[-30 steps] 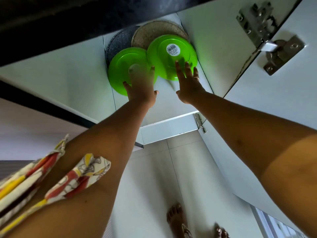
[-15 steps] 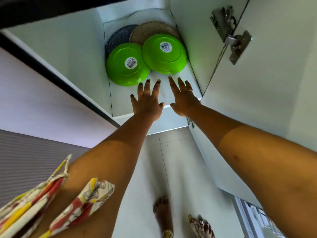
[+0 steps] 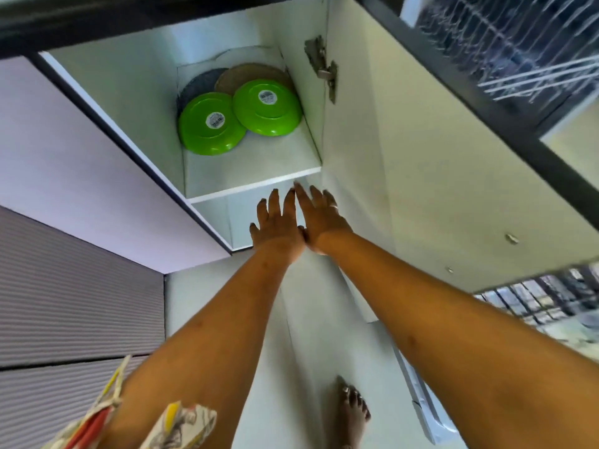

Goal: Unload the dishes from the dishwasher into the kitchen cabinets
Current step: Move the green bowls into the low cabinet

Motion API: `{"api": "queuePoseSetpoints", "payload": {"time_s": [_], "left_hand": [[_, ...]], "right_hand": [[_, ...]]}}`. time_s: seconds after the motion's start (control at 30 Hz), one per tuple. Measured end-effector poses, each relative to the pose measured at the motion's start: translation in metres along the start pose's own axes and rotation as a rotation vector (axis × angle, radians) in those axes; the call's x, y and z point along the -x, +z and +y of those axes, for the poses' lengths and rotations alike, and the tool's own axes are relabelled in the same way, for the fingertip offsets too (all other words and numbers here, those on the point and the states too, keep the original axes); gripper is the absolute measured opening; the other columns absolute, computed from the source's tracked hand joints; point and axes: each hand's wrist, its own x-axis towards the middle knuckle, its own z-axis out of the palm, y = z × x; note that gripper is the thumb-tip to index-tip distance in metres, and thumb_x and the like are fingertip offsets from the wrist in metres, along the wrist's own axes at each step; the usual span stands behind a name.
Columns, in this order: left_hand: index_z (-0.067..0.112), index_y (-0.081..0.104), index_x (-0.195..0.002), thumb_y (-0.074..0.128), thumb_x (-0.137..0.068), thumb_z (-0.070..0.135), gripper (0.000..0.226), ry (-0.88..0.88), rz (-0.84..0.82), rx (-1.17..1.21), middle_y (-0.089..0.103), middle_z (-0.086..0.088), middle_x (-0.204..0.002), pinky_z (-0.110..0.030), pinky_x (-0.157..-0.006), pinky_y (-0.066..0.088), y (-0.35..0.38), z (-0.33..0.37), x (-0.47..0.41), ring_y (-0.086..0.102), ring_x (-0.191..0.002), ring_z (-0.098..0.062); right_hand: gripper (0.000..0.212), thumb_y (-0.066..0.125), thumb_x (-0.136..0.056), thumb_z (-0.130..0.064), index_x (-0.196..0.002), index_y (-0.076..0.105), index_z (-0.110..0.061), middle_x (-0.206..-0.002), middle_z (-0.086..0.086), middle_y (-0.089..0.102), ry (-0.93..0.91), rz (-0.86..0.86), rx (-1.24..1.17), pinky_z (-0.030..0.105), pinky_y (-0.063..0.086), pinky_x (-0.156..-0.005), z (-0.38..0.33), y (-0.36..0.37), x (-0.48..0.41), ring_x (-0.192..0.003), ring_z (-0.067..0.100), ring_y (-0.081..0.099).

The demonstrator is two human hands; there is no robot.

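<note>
White cabinet shelving carries two green plates face down, side by side against darker dishes, presumably leaving the front free. Below the shelf edge, left hand and right hand hover spread, holding nothing.

White tiled floor is running below, daylight washing over it. A pale lilac panel is sitting left, with a grey ribbed panel beneath it. A dark beam is crossing the top. At right a window with dark grille bars is letting light in, blurred.
</note>
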Motion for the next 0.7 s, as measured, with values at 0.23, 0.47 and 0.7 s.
{"api": "queuePoseSetpoints", "payload": {"time_s": [0.23,0.47,0.7], "left_hand": [[0.027,0.005,-0.150,0.055,-0.091,0.031,0.077,0.170,0.025,0.057,0.002,-0.005,-0.159,-0.045,-0.117,0.017,0.050,0.017,0.110,0.002,-0.146,-0.027],[0.025,0.008,-0.150,0.051,-0.093,0.032,0.071,0.213,-0.007,0.083,0.007,-0.005,-0.158,-0.041,-0.115,0.019,0.039,0.050,0.207,0.006,-0.146,-0.025],[0.023,0.024,-0.146,0.052,-0.093,0.023,0.060,0.296,-0.072,0.214,0.010,-0.007,-0.157,-0.037,-0.114,0.021,0.038,0.122,0.267,0.010,-0.144,-0.027]], "right_hand": [[0.099,0.065,-0.087,-0.025,-0.150,-0.012,-0.029,-0.160,0.004,-0.003,0.055,-0.007,-0.016,0.047,0.029,-0.113,0.038,0.026,0.117,-0.147,0.031,-0.002],[0.087,0.057,-0.091,-0.022,-0.151,-0.007,-0.030,-0.159,0.001,-0.001,0.118,-0.040,-0.023,0.049,0.022,-0.116,0.070,-0.002,0.222,-0.146,0.028,-0.002],[0.072,0.061,-0.088,-0.022,-0.149,0.023,-0.020,-0.153,0.007,0.023,0.190,0.043,-0.062,0.048,0.029,-0.113,0.129,-0.030,0.287,-0.142,0.031,0.018]]}}
